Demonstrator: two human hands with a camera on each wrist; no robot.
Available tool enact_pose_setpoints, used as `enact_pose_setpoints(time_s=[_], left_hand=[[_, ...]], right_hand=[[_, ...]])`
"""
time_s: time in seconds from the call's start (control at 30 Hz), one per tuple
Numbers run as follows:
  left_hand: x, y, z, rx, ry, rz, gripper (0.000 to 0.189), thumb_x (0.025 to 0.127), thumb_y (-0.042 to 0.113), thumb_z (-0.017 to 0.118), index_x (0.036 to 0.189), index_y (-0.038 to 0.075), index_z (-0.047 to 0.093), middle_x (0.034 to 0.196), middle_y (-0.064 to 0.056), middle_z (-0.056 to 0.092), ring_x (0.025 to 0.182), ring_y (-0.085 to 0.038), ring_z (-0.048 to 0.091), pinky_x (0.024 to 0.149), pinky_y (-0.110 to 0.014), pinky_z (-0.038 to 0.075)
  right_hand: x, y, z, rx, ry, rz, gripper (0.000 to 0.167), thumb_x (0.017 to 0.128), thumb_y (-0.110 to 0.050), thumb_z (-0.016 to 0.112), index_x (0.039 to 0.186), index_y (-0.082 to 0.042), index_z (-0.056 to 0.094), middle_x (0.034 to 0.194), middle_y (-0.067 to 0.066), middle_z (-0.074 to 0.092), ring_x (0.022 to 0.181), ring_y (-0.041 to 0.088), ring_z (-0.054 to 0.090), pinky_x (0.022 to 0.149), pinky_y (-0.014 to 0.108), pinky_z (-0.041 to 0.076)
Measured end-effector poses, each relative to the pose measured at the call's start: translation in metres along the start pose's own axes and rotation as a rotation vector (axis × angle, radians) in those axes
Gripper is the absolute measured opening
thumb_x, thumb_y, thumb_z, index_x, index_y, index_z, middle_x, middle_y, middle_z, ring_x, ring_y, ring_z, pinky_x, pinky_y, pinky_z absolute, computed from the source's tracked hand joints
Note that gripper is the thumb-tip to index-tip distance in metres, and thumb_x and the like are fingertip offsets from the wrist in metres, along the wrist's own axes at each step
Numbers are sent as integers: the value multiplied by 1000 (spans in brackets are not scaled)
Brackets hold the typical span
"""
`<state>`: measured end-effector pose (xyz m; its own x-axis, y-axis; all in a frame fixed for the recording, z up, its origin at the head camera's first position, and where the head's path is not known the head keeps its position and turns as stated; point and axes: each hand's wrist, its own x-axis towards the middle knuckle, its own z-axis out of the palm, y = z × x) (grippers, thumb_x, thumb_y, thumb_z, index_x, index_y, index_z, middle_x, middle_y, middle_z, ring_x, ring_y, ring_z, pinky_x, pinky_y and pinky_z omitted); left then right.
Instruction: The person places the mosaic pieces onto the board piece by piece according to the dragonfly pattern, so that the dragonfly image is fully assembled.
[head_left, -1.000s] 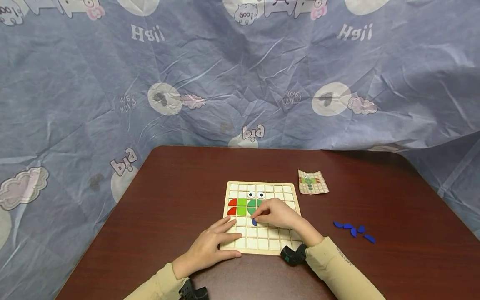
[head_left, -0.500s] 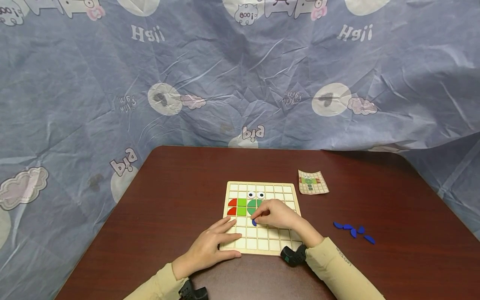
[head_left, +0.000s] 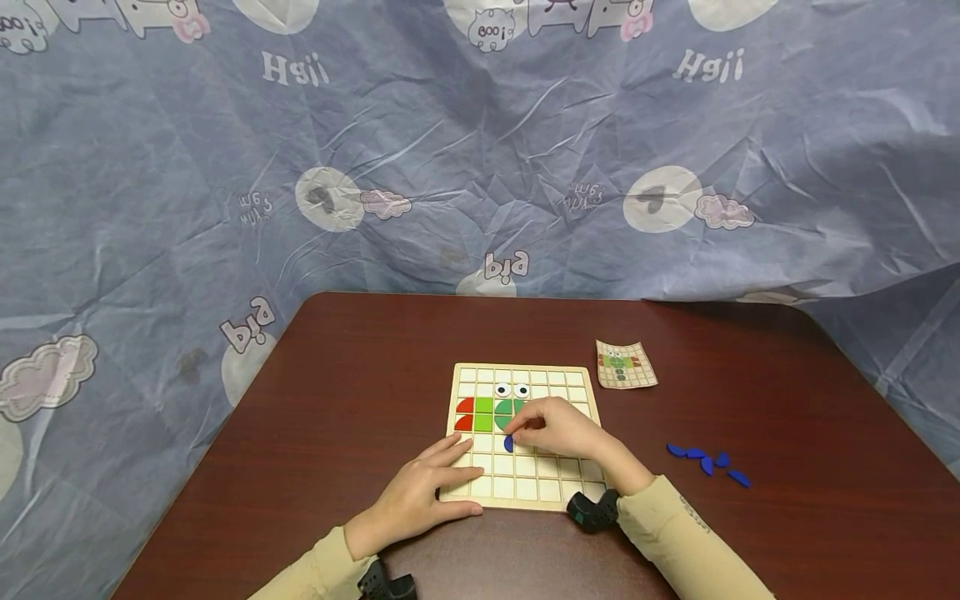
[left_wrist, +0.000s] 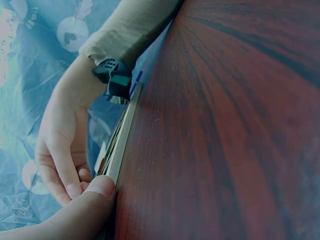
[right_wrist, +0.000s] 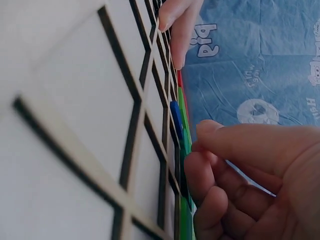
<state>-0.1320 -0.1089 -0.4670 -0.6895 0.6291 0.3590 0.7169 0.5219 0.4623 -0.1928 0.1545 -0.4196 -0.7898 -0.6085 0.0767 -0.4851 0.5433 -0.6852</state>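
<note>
A square grid board [head_left: 504,505] lies on the table, bearing two eye pieces [head_left: 512,390], red quarter-round pieces [head_left: 465,414], light green squares [head_left: 483,413] and dark green rounded pieces [head_left: 503,414]. Below the dark green ones sits a blue half-round piece [head_left: 509,443]. My right hand [head_left: 558,427] hovers at its edge with thumb and fingers curled. A small gap shows between that thumb [right_wrist: 212,127] and the blue piece [right_wrist: 176,119] in the right wrist view. My left hand [head_left: 420,487] rests spread on the board's near left corner, thumb [left_wrist: 97,192] at its edge.
Several loose blue pieces [head_left: 707,464] lie on the dark red table [head_left: 375,358] to the right. Behind the board's right corner is a pattern card [head_left: 627,367] printed with a gridded figure. A blue patterned cloth [head_left: 450,167] hangs behind the table.
My right fingers have shifted slightly up and right off the blue half-round piece, so more of it shows. The left hand has stayed still.
</note>
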Motion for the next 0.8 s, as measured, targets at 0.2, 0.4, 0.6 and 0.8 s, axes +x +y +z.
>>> enact_pose_setpoints(time_s=[0.2,0.4,0.6,0.8], left_hand=[[0,-1,1,5,14,6,47,82,52,66,118,20,69,139,-10,48,134,-28,35,100,-46,40],[0,0,1,1,13,3,47,82,51,67,118,21,68,139,-11,48,134,-27,34,101,-46,39],[0,-1,0,0,10,0,48,81,52,67,118,21,68,139,-11,47,135,-27,34,101,-45,39],[0,-1,1,1,9,-3,48,81,52,67,118,21,68,140,-10,47,135,-27,34,102,-44,39]], right_hand=[[-11,1,-14,67,22,39,15,91,-13,63,101,-9,72,95,1,68,77,8,59,66,25,49],[-29,7,-34,72,44,75,18,92,-19,62,104,-8,70,96,2,68,76,14,62,66,27,50],[-51,21,-50,9,106,112,18,90,-25,65,101,-12,71,96,-3,68,76,10,58,64,25,49],[-72,37,-64,-16,147,145,19,88,-25,68,102,-13,71,92,-6,67,78,8,59,67,25,50]])
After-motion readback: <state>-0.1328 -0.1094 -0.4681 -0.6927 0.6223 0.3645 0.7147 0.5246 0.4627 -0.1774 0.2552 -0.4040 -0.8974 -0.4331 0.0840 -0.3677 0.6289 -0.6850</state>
